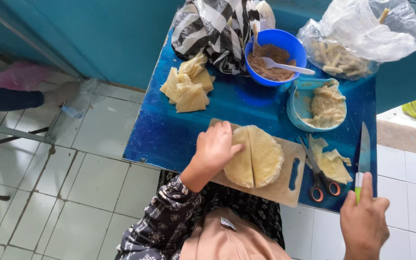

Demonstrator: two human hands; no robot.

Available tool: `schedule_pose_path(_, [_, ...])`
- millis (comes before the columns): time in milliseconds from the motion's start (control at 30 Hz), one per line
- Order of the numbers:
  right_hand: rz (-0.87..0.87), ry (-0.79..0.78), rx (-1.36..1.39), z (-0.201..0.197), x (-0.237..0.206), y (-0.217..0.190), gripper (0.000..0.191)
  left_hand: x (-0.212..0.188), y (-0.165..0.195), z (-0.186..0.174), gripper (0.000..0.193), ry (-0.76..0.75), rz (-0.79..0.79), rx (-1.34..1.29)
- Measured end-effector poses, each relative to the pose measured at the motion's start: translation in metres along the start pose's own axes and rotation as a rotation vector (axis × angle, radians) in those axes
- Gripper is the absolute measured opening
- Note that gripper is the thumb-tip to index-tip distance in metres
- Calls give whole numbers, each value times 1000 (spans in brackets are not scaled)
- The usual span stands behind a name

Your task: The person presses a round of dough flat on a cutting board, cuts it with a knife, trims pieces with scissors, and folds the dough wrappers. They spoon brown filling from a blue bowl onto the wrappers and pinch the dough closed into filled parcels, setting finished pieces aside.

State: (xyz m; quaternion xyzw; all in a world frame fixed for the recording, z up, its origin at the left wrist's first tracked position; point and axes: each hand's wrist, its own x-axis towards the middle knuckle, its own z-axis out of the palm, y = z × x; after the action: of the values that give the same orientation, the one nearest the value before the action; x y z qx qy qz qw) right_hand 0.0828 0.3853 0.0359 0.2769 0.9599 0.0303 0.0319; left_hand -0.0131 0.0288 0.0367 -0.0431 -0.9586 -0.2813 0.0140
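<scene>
Flatbread (256, 156): pale round, cut in halves on cutting board (285, 185); left hand (215, 147) fingers flat on it. Right hand (364, 221) fingers clamped on knife (363, 159). Clear bag (362, 33) beyond board.

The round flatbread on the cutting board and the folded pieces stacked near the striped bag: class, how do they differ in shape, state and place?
1. The round flatbread lies flat, cut down the middle into two halves; the folded pieces are small folded shapes.
2. The flatbread sits on the wooden cutting board; the folded pieces lie on the bare blue table.
3. The left hand rests on the flatbread; nothing touches the folded pieces.

Both are pale yellow, thin dough sheets.
</scene>
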Motion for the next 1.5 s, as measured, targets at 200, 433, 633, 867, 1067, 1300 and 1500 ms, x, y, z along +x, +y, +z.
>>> schedule_pose_path(200, [-174, 208, -74, 12, 8, 13, 65, -5, 16, 15, 34, 112, 117, -152])
schedule_pose_path(433, [-379, 377, 271, 10, -25, 13, 31, 9, 27, 21, 35, -6, -78, -263])
schedule_pose_path(633, [-444, 295, 228, 4, -29, -6, 44, 23, 38, 39, 35, 10, -35, -168])
schedule_pose_path(867, [-468, 152, 127, -12, -6, -18, 49, 15, 46, 35, 30, 13, 4, -290])
schedule_pose_path(1067, [-327, -134, 240, -32, 7, -10, 40, 36, 32, 20, 32, -256, -148, -523])
schedule_pose_path(1300, [-184, -782, 1019, -22, 1, 35, 51, 53, 9, 27, 45, -350, -123, -908])
schedule_pose_path(1500, [-339, -1183, 1345, 9, -2, -4, 44, 56, 16, 33, 43, -331, -129, -845])
